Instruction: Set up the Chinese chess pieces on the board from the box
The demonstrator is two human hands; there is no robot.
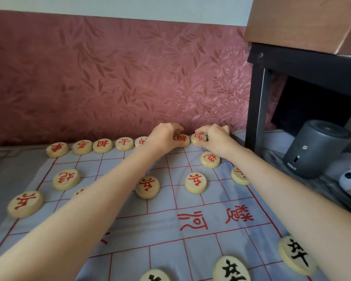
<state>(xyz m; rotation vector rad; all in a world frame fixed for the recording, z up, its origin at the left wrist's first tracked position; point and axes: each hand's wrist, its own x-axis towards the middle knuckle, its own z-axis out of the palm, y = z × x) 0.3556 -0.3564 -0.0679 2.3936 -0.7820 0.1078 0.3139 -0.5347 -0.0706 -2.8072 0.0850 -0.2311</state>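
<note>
Both arms stretched right out to the far edge of the cloth board, up against the red leaf-patterned wall. The left hand is curled over the back row, fingers bent down around a red piece; the palm covers the neighbouring square, so whether a piece sits under it is impossible to say, and the disc just left is half hidden too. The right hand pinches the next red piece along, thumb and fingertips closed on its rim, the piece flat on the cloth.

Further left, four red pieces line the back row, the end one at the corner. In front sit two cannons, one left, one right, then the soldiers; one soldier barely peeks out from behind the left forearm, another is clipped by the right forearm. Black pieces at the near edge are cut off by the frame, like this one. No box in view. A dark cylinder stands to the right, under a dark-framed stand.
</note>
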